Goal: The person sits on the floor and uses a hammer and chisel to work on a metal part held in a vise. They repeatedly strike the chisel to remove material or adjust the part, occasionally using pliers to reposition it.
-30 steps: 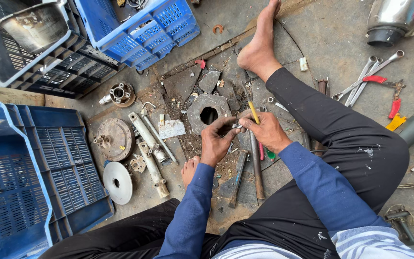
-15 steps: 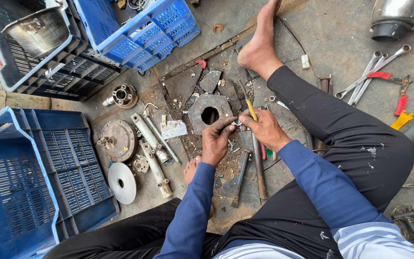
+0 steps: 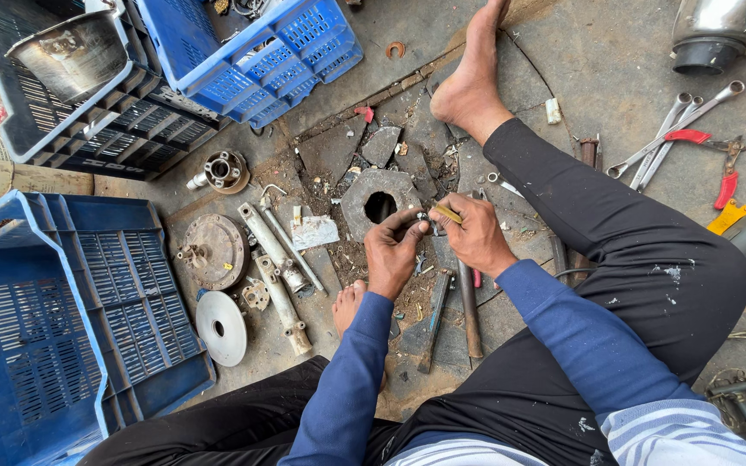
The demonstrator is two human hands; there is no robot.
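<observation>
I sit on the floor with my two hands close together in front of me. My left hand has its grip closed on a tiny metal part, pinched between thumb and fingers. The part is too small for me to tell what it is. My right hand has its grip closed on a thin tool with a yellow handle, and the tool's tip meets the tiny part. Both hands are just beside a flat grey metal plate with a round hole, which lies on the floor. A hammer and a dark metal bar lie under my arms. To my left I see two long metal tubes, a rusty round disc and a shiny white disc. A big blue crate stands farther left. Well apart to my right lie some wrenches and red-handled pliers. My bare right foot stretches out ahead.
</observation>
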